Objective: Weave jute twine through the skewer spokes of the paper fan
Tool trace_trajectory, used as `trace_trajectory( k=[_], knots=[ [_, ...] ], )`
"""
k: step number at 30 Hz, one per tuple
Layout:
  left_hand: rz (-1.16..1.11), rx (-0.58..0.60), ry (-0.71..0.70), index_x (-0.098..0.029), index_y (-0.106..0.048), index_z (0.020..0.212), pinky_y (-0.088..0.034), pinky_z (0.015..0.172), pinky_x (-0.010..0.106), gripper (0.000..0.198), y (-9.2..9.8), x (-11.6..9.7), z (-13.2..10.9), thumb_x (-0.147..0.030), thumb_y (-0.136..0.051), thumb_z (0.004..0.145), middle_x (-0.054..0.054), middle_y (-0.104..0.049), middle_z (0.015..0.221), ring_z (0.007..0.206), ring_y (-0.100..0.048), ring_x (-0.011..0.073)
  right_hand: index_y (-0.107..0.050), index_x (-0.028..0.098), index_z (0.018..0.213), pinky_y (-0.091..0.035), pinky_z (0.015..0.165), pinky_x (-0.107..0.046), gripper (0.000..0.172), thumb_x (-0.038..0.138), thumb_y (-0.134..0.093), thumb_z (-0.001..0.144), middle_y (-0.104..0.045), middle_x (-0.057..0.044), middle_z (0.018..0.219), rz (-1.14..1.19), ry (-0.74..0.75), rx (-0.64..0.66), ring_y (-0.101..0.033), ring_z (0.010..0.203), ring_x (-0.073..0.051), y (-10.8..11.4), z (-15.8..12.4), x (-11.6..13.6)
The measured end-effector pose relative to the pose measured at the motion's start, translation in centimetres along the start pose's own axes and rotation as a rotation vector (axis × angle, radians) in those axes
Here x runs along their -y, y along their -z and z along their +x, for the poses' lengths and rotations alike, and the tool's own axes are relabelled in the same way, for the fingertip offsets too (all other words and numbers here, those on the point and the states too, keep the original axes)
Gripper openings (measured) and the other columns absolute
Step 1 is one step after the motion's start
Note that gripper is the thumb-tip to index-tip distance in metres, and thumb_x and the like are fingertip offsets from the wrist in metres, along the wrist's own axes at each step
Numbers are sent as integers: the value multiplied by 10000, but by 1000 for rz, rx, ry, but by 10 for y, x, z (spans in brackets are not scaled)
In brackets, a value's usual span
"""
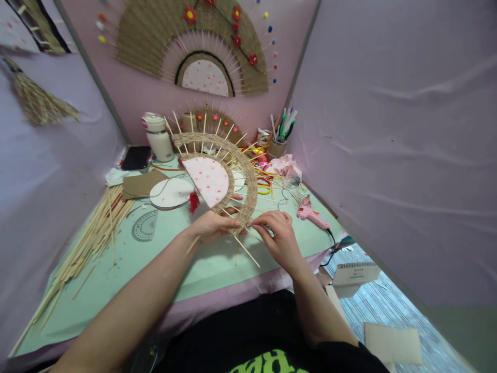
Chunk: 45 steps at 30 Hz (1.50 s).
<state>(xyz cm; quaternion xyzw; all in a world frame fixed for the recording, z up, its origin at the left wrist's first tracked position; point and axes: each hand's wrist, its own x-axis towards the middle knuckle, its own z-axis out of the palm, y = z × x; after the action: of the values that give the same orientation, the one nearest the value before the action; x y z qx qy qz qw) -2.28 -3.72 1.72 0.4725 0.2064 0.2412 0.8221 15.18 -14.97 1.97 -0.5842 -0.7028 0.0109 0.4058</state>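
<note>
Head view: held fan (pixel 250 181) over green tabletop (pixel 128 259) between lilac walls (pixel 388 129).

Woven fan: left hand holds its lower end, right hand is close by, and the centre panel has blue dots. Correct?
Not quite: the head view shows the centre panel dotted in reddish pink, not blue. The left hand holds the woven fan's lower end, the right hand close by.

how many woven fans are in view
3 clearly: the held fan, in the left hand; the rear fan behind it, partly hidden; the wall fan, above both. A cut-off piece at top left may be another.
</note>
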Motion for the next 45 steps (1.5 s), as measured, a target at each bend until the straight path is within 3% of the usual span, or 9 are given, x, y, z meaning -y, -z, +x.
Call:
trace_trajectory(
  k=[7, 14, 26, 36, 45],
  knots=[
    [17, 23, -2, -283, -487, 1214, -578, 768, 404, 717, 0, 3, 2, -121, -823, 601, 67, -650, 1164, 946, -673, 244, -645, 241, 862, -332, 866, -365, 102, 255, -561, 919, -693, -9, 851, 73, 5, 25, -609, 876, -181, 0, 2, 5],
    [34, 20, -9, -278, -510, 1192, -556, 794, 381, 695, 1, 6, 3, -138, -829, 591, 65, -645, 1180, 946, -669, 231, -639, 236, 856, -319, 873, -370, 99, 261, -564, 915, -683, -15, 871, -6, 13, 47, -599, 893, -182, -1, 2, 6],
    [67, 7, 12, -283, -546, 1208, -516, 833, 369, 694, 4, 9, 5, -148, -832, 590, 46, -676, 1090, 909, -675, 212, -633, 244, 859, -308, 901, -378, 70, 230, -578, 901, -689, -13, 896, -4, 6, 110, -599, 921, -191, -1, 0, 5],
    [72, -39, 8, -263, -577, 1190, -507, 760, 286, 665, -1, 12, 5, -136, -835, 590, 17, -689, 990, 847, -659, 166, -635, 237, 883, -295, 902, -369, 74, 223, -568, 913, -689, -7, 909, 7, 11, 131, -595, 939, -183, 0, -1, 3],
    [-16, -30, 66, -228, -542, 1165, -559, 749, 368, 618, 4, 2, 2, -90, -794, 617, 48, -695, 964, 855, -694, 227, -633, 229, 878, -299, 882, -363, 101, 245, -546, 926, -683, -17, 884, 6, -19, 44, -593, 901, -183, 4, -1, -2]
  ],
)
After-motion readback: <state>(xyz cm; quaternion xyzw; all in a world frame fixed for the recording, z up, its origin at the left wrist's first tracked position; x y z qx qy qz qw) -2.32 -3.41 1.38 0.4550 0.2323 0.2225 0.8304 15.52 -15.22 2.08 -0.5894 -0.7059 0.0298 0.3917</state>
